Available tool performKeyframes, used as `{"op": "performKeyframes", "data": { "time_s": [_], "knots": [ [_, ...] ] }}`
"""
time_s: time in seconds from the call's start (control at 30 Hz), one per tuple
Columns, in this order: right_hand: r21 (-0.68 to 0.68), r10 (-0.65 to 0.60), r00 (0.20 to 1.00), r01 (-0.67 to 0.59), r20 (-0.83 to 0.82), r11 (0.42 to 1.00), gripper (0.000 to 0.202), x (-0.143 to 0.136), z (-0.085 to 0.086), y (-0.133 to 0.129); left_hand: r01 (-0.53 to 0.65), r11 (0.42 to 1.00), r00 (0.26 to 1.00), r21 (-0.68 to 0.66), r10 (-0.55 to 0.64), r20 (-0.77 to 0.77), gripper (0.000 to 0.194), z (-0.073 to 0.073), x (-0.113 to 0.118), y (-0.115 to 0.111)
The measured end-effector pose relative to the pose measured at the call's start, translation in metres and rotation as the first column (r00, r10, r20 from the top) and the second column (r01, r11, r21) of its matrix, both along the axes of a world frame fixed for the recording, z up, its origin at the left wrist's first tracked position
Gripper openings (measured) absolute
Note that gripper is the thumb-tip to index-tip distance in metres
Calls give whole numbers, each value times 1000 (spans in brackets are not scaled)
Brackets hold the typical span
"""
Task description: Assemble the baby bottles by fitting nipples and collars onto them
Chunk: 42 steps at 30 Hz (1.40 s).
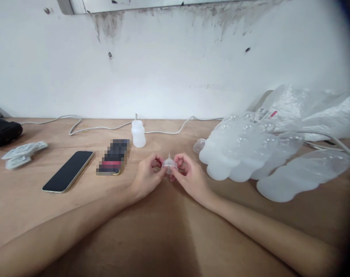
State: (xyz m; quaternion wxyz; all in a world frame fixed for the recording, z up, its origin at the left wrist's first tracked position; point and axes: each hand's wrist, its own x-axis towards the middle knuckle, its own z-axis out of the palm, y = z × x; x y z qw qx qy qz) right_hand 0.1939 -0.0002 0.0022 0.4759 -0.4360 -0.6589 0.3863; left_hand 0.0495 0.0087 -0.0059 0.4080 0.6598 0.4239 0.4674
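Both hands meet over the middle of the wooden table. Between them is a small clear plastic piece (pixel 169 164), round and ridged, with a thin tip pointing up. My left hand (pixel 150 173) pinches its left side with thumb and fingers. On its right side, the thumb and fingers of my right hand (pixel 189 175) are closed on it too. A white translucent bottle (pixel 138 134) without a cap stands upright behind my hands, slightly to the left. To the right lie several frosted bottles (pixel 238 150) with clear domed covers, piled together.
A dark-screened phone (pixel 68 172) and a second phone (pixel 113 157), blurred out, lie at left. Small packets (pixel 23 154) and a black object (pixel 4 132) are farther left. A white cable (pixel 175 132) runs along the wall (pixel 163 77). Plastic bags (pixel 315 109) sit at back right.
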Motion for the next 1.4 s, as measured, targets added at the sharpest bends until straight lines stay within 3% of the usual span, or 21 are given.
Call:
{"op": "performKeyframes", "data": {
  "time_s": [0.2, 0.53, 0.63, 0.73, 0.9, 1.0, 1.07, 1.1, 1.17, 1.2, 1.27, 1.33, 1.4],
  "knots": [
    [-30, 19, 998, -21, -66, 999, 16, 0, 1, 1, -30, 998, 999, 48, 32, -24, 13, 1, 0, 0],
    [10, 75, 997, -74, -31, 997, 14, 1, 0, 0, -90, 994, 995, 56, 92, -43, 14, 7, -1, -5],
    [-31, 110, 992, -111, -54, 993, 20, 0, 1, 0, -103, 993, 994, 57, 105, -30, 13, 5, -2, -2],
    [-108, 164, 971, -184, -177, 977, 27, 0, 3, 2, -108, 990, 994, 90, 110, -16, 10, 2, -3, 0],
    [-207, 214, 934, -279, -287, 938, 30, 1, 4, 6, -126, 966, 964, 226, 172, -201, 1, 7, -5, -3],
    [-169, 219, 924, -281, -314, 945, 39, 2, 3, 6, 68, 930, 943, 360, 58, -328, 20, 20, -13, -2],
    [-129, 197, 923, -251, -332, 959, 43, 2, 2, 6, 193, 867, 925, 459, -5, -380, 37, 31, -24, 4],
    [-111, 188, 924, -236, -334, 965, 44, 2, 1, 6, 161, 843, 930, 513, 44, -365, 40, 35, -31, 10],
    [-75, 183, 927, -219, -327, 973, 45, 2, 0, 6, -107, 779, 924, 618, 307, -227, 33, 42, -46, 28],
    [-57, 184, 928, -213, -323, 975, 45, 2, 0, 6, -274, 732, 877, 624, 456, -151, 32, 45, -53, 39],
    [-27, 195, 928, -214, -318, 976, 46, 2, -2, 6, -456, 697, 780, 554, 612, -127, 51, 46, -64, 64],
    [-8, 204, 927, -218, -314, 976, 46, 3, -3, 7, -490, 773, 771, 403, 600, -214, 80, 45, -71, 89],
    [3, 209, 929, -219, -306, 976, 47, 3, -4, 7, -443, 859, 807, 255, 506, -304, 92, 43, -72, 106]
  ]
}}
